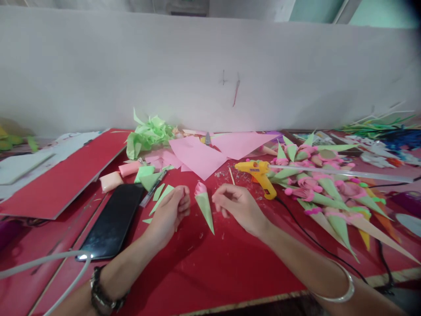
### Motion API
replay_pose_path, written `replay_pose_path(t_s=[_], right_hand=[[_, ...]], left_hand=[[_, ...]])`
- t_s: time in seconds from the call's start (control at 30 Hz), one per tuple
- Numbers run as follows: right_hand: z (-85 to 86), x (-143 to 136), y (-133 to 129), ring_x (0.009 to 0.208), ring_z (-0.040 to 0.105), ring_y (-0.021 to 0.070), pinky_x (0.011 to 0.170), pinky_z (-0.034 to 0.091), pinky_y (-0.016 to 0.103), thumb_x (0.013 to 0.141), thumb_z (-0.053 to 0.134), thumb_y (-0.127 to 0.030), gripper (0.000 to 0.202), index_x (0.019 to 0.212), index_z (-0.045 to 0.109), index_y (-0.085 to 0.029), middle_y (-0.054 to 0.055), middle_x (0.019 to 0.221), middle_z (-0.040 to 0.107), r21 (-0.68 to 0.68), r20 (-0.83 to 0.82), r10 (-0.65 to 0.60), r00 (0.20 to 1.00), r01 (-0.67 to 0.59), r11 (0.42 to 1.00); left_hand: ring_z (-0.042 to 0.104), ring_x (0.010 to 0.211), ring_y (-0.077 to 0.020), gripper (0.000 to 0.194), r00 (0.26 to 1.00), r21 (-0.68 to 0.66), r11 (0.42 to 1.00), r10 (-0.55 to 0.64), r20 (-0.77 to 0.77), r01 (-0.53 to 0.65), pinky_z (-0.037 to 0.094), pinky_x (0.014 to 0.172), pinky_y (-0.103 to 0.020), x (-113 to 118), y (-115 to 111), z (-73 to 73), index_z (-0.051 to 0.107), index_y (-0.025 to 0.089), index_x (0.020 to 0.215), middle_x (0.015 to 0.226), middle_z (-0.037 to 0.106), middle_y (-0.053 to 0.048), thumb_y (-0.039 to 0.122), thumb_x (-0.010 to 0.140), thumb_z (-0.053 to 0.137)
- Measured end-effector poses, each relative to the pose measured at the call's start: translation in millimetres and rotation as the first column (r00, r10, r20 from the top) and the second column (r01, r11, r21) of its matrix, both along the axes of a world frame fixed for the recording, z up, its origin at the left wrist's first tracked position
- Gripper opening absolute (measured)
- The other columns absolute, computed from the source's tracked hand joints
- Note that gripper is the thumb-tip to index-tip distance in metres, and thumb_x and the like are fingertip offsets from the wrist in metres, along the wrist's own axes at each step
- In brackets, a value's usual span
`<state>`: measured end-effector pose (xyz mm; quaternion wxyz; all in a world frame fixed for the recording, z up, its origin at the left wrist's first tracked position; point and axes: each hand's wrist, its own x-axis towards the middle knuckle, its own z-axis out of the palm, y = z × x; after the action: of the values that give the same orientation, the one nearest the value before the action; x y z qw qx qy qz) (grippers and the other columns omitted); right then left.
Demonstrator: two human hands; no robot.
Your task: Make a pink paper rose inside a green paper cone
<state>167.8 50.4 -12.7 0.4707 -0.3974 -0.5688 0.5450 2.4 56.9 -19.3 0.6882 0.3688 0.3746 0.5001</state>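
Observation:
Between my two hands a small green paper cone (205, 210) with a pink rolled paper top lies on the red table, its point toward me. My left hand (171, 210) is just left of it with fingers curled and the thumb pressed to them. On the cone's other side, my right hand (241, 206) has its fingers bent in, thumb tip against the fingertips. Neither hand touches the cone. Whatever the fingertips may hold is too small or hidden to make out. Cut green paper pieces (161, 202) lie by my left hand.
A yellow glue gun (259, 173) with a long clear stick and black cable lies at right, before a heap of finished paper cones (329, 188). Pink paper sheets (199, 154) and crumpled green paper (149, 134) sit behind. A black phone (113, 221) is at left.

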Motion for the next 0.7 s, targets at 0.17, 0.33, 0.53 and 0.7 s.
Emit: replay_pose_path(t_s=[0.17,0.33,0.53,0.7], right_hand=[[0.4,-1.0,1.5,0.058,0.06,0.0085,0.052,0.047,0.02,0.075,0.053,-0.029,0.018,0.087,0.058,-0.016,0.001,0.073,0.063,-0.057,-0.091,0.07,0.993,-0.076,0.995],[-3.1,2.6,1.5,0.031,0.033,0.0017,0.032,0.025,0.016,0.079,0.047,-0.037,0.04,0.045,0.047,-0.015,-0.007,0.037,0.039,-0.013,0.005,-0.042,0.999,0.042,0.999],[-5.1,1.5,4.9,0.063,0.058,0.0078,0.061,0.046,0.021,0.071,0.06,-0.025,0.014,0.083,0.063,-0.017,-0.001,0.069,0.063,-0.038,-0.156,-0.049,0.986,0.044,0.998],[-2.7,2.8,3.8,0.058,0.062,0.0092,0.054,0.048,0.02,0.073,0.058,-0.027,0.012,0.077,0.059,-0.016,0.0,0.066,0.065,-0.099,-0.21,0.006,0.978,-0.028,0.995]], left_hand=[[0.047,0.063,-0.0067,0.019,0.998,0.001,0.998,0.06,-0.019,-0.06,0.039,0.06,-0.016,1.3,0.7,-0.9,0.059,0.015,0.086,0.069,0.05,0.002,0.024,0.069,0.06],[0.047,0.063,-0.0074,0.014,0.999,-0.012,1.0,-0.019,-0.051,0.019,0.039,0.062,-0.018,0.9,0.6,-4.1,0.063,0.016,0.081,0.068,0.053,0.001,0.026,0.071,0.059],[0.042,0.057,-0.0074,0.009,0.998,-0.025,0.999,0.021,-0.064,-0.023,0.037,0.058,-0.018,-1.2,-0.2,-2.5,0.061,0.017,0.072,0.064,0.048,0.002,0.026,0.07,0.059],[0.04,0.056,-0.0073,0.009,0.996,-0.009,1.0,0.009,-0.09,-0.01,0.036,0.057,-0.017,-1.4,1.4,-4.0,0.06,0.017,0.071,0.063,0.046,0.003,0.026,0.072,0.057]])
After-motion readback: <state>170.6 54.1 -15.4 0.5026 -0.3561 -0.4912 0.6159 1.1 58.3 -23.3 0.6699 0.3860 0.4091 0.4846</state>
